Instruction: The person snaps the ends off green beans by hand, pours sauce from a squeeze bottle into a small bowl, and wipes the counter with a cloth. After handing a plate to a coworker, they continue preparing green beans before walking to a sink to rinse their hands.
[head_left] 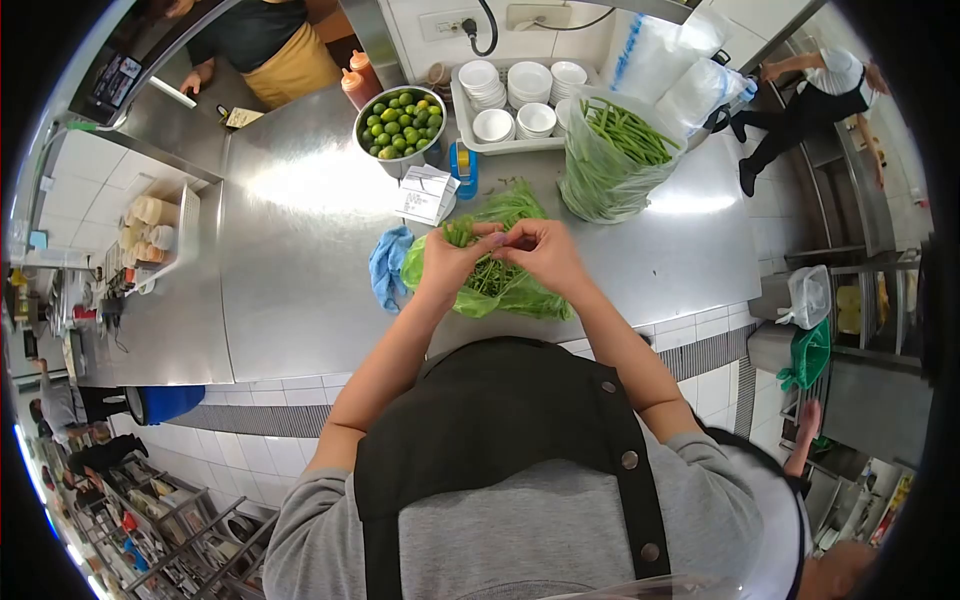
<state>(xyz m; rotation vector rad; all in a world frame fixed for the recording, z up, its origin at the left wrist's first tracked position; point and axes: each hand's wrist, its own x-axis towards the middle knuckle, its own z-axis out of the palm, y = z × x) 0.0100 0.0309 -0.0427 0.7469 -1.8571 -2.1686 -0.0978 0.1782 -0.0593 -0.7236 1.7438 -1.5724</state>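
Note:
My left hand (452, 266) is closed on a small bunch of leafy green herbs (459, 233), its tips showing above the fingers. My right hand (546, 256) meets it, thumb and fingertips pinched together close to the left fingertips; whatever lies in that pinch is too small to make out. Beneath both hands, a light-green plastic bag (540, 301) lies opened out on the steel counter, with thin stems in it. More feathery herbs (515, 203) lie just beyond my hands. To the left of the bag is a crumpled blue cloth (389, 268).
Beyond my hands are paper slips (428, 196), a blue tape dispenser (464, 172), a metal bowl of limes (399, 124) and a tray (466, 136) of white cups. A bag of green beans (612, 180) stands at right. Other people are around the steel counter (300, 270).

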